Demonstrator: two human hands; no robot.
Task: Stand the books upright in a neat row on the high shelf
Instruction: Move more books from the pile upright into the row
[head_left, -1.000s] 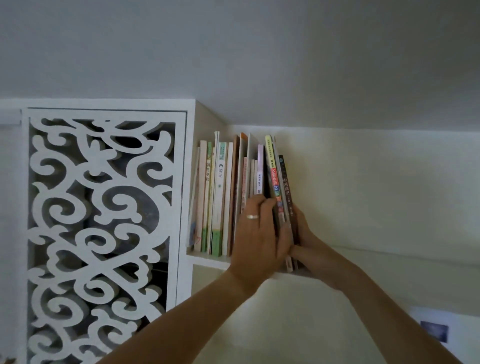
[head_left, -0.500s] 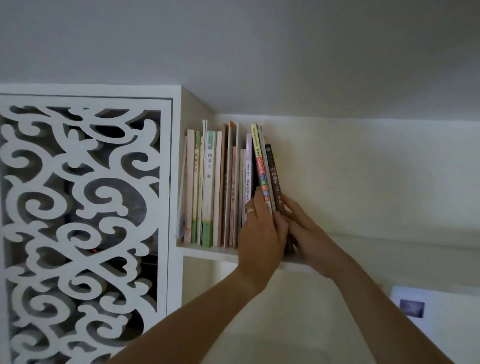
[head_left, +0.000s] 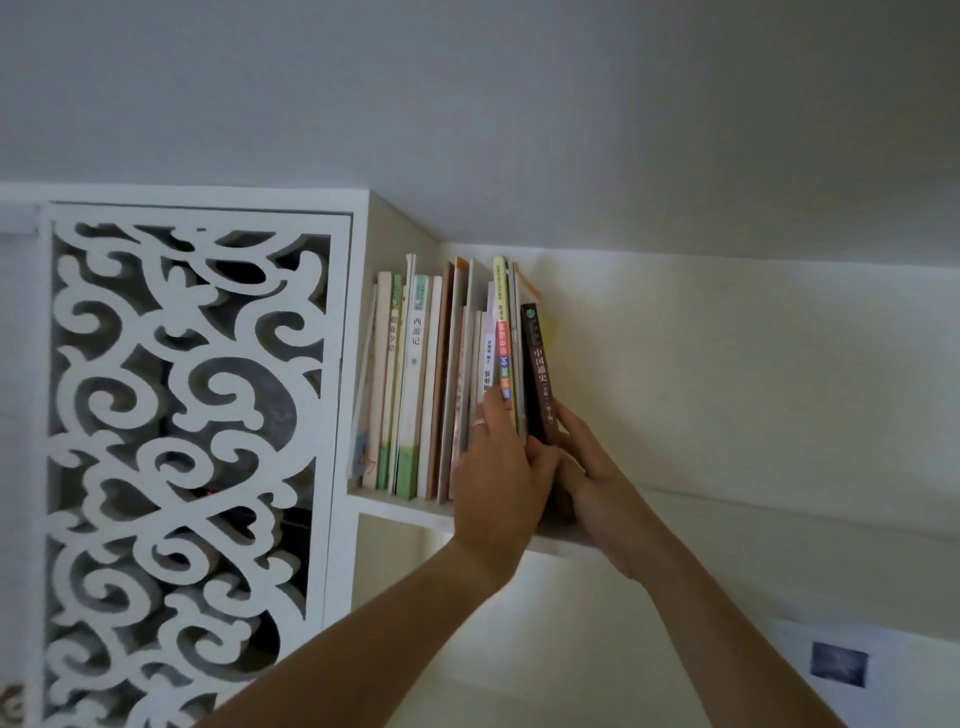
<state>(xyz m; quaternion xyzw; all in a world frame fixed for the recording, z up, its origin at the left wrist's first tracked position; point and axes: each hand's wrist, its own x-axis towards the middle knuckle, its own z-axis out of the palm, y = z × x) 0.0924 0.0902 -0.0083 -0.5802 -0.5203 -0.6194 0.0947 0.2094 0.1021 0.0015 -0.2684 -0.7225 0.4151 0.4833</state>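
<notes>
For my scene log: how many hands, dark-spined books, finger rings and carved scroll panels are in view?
Hands: 2, left hand and right hand
Dark-spined book: 1
Ring: 1
Carved panel: 1
Total: 5
</notes>
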